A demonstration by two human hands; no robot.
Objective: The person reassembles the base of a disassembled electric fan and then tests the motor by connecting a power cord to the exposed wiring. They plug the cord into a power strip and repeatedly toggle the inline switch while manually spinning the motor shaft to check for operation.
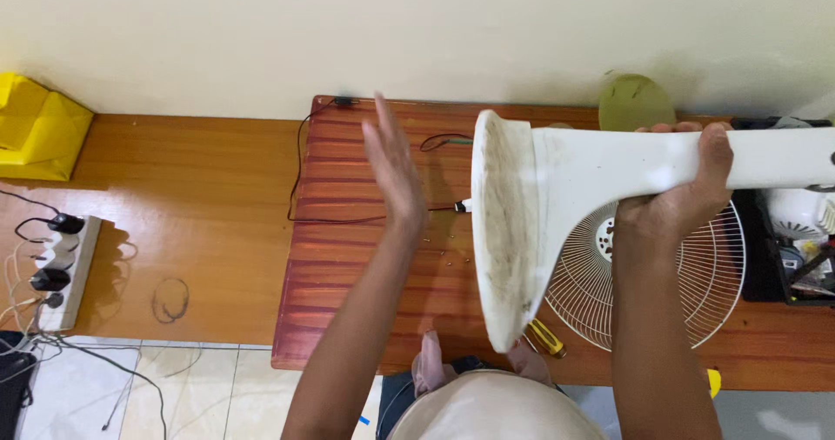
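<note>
A cream wall (435, 31) runs across the top, and below it sits a reddish striped wooden table (348, 275) on an orange-brown wooden floor (200, 223), with pale tiles showing at seven o'clock. Centre stage is the white fan stand (557, 188), tipped on its side above the table: its round, dusty base faces nine o'clock, edge-on, and its neck runs off toward three o'clock. The right hand (683, 192) is wrapped firmly around that neck, fingers curled over the top edge, thumb side underneath, holding the stand up. The left hand (393, 166) is wide open and flat, fingers together and pointing to twelve o'clock, empty, hovering just to the nine o'clock side of the base and clear of it. Beneath the stand, at four o'clock, a white wire fan grille (713, 292) lies flat on the table. A yellow-handled screwdriver (548, 338) peeks out at the base's lower rim, around six o'clock. A thin black cable (300, 170) loops across the table behind the open hand, ending in a small white plug near the base. Far out at nine o'clock, a white power strip (65, 270) lies on the floor with black plugs in it, and a yellow bag (35, 127) sits at ten o'clock.
</note>
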